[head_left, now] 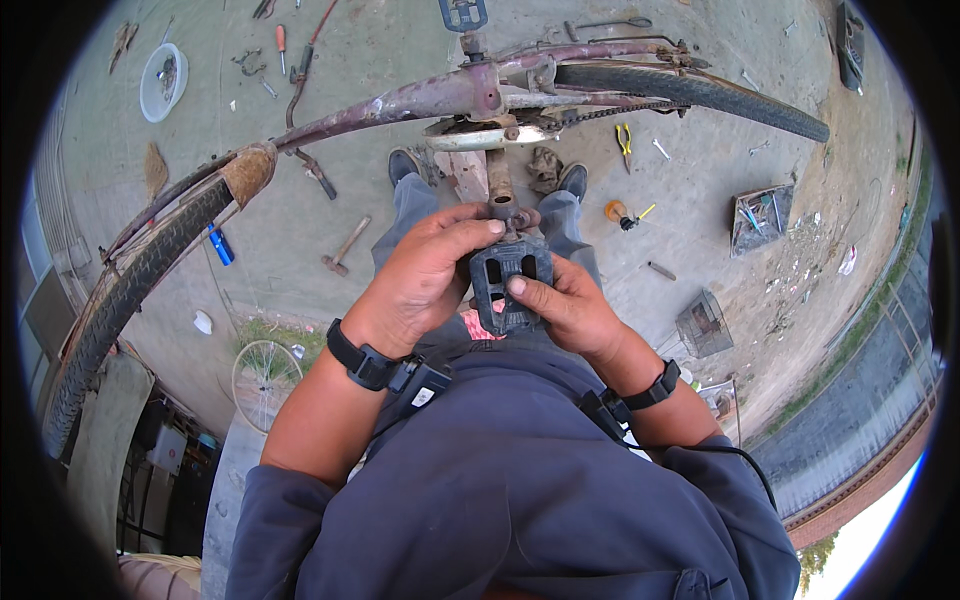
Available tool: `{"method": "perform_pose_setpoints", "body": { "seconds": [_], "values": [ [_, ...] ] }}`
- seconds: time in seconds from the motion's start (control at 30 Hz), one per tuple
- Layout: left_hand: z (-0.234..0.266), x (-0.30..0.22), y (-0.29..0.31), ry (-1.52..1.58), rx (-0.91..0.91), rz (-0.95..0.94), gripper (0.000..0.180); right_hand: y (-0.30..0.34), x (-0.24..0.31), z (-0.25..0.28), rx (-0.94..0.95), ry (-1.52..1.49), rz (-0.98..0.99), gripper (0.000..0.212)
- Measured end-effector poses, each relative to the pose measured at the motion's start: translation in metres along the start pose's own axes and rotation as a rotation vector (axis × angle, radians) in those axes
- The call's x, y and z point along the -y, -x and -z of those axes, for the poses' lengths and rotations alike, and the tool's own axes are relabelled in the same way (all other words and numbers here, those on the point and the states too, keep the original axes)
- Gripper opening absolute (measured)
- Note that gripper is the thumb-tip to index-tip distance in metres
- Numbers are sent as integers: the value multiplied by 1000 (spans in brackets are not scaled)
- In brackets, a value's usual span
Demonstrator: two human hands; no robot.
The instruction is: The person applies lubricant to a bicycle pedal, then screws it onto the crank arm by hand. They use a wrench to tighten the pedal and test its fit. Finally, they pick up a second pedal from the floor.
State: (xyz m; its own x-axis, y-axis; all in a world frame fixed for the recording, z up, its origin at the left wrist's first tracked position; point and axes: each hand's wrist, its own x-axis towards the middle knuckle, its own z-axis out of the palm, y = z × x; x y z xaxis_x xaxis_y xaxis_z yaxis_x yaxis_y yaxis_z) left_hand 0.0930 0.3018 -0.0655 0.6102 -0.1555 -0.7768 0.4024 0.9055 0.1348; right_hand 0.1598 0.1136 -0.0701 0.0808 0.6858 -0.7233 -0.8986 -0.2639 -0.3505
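A black bicycle pedal (511,287) with slots in its frame is held in front of my body. My right hand (575,308) is closed round its right side, thumb on its face. At the pedal's axle end, next to the tip of the rusty crank arm (499,180), my left hand (432,262) pinches with thumb and fingers; part of its grip is hidden. The crank runs to the chainring (470,135) of an old purple bicycle frame (420,100). The opposite pedal (463,14) shows at the top edge.
The bicycle's wheels (130,290) spread to both sides. On the ground lie a hammer (347,247), yellow-handled pliers (625,147), a screwdriver (281,45), an orange bottle (618,212), a tool box (762,220) and a wire basket (704,325). A white bowl (163,82) stands far left.
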Motion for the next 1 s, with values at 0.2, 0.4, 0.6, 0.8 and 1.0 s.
{"method": "perform_pose_setpoints", "body": {
  "seconds": [0.2, 0.4, 0.6, 0.8, 1.0],
  "values": [
    [4, 0, -2, -61, -6, -9, 29, 0, -1, 2, 7, 9, -20, 32],
    [4, -2, -1, -2, 26, 8, 25, -1, -2, 2, 4, -6, -19, 31],
    [4, -2, -1, -38, 23, -13, 26, -2, -3, 3, 7, -6, -7, 31],
    [3, -2, 0, -30, -3, 7, 23, -3, -4, 5, 11, 13, -12, 32],
    [4, 0, -3, -22, 1, -7, 26, -6, -8, 4, 6, -60, -1, 35]
  ]
}}
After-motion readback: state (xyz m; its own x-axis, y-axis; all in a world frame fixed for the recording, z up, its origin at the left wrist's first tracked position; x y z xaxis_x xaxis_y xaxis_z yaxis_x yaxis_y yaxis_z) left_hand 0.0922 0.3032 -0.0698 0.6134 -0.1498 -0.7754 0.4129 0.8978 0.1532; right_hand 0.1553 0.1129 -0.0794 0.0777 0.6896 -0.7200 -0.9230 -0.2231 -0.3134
